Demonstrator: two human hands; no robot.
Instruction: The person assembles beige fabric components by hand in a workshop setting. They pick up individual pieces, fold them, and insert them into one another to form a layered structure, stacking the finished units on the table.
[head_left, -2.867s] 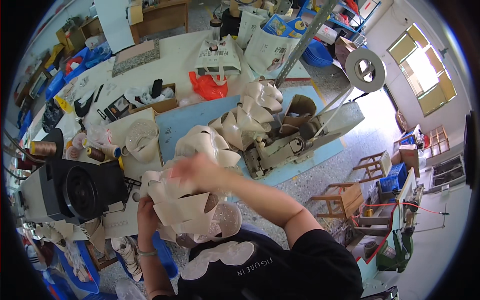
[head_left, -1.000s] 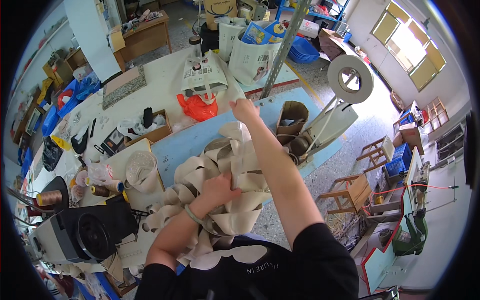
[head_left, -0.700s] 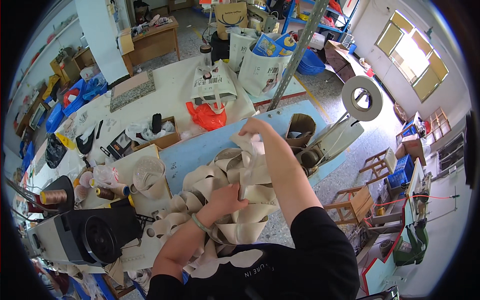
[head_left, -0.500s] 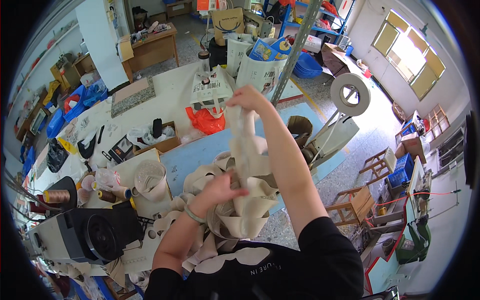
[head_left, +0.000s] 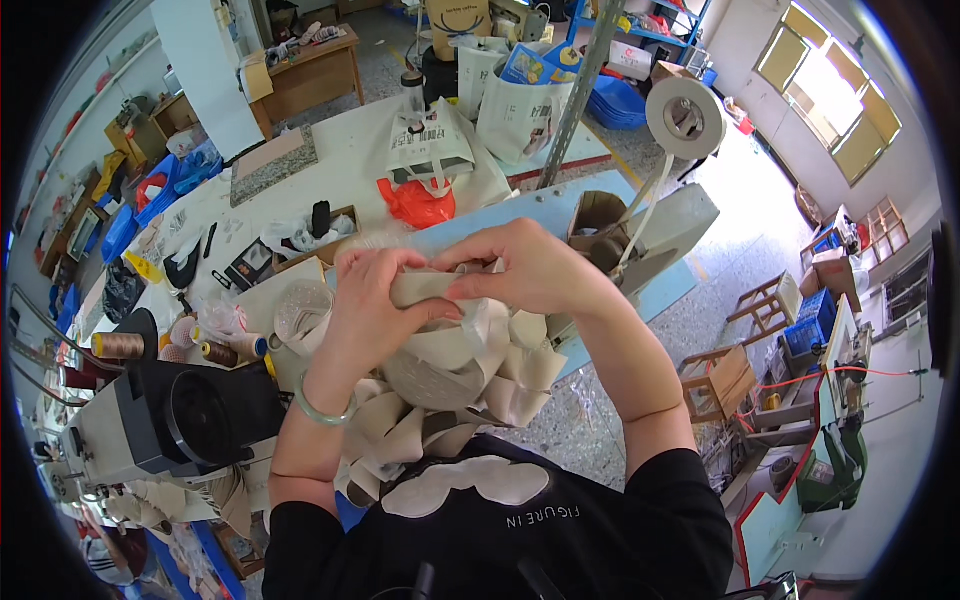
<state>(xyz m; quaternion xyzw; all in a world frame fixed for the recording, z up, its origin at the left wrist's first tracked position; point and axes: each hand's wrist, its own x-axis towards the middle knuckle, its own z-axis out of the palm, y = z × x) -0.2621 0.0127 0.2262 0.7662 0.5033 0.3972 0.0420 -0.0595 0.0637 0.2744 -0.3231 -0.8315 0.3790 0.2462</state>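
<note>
Both of my hands are raised together in front of me over the work table. Between them is a beige curved fabric piece (head_left: 422, 288), gripped at its left by my left hand (head_left: 375, 300) with the thumb underneath. At its other end, the fingers and thumb of my right hand (head_left: 525, 268) close on it. Below hangs a bunch of similar cream fabric pieces (head_left: 440, 378), bent into loops and overlapping; some have a speckled inner face. Whether the held piece is joined to the bunch is hidden by my hands.
A black and grey sewing machine (head_left: 195, 415) stands at the left, with thread spools (head_left: 122, 346) behind it. A white tape roll (head_left: 685, 118) sits on a stand at the right. Farther back are white bags (head_left: 520, 125), a red plastic bag (head_left: 418, 203) and a metal post (head_left: 580, 90).
My right hand has come down and nearer from its high reach with a long strip. My left hand has moved up and left, and both now meet on one piece.
</note>
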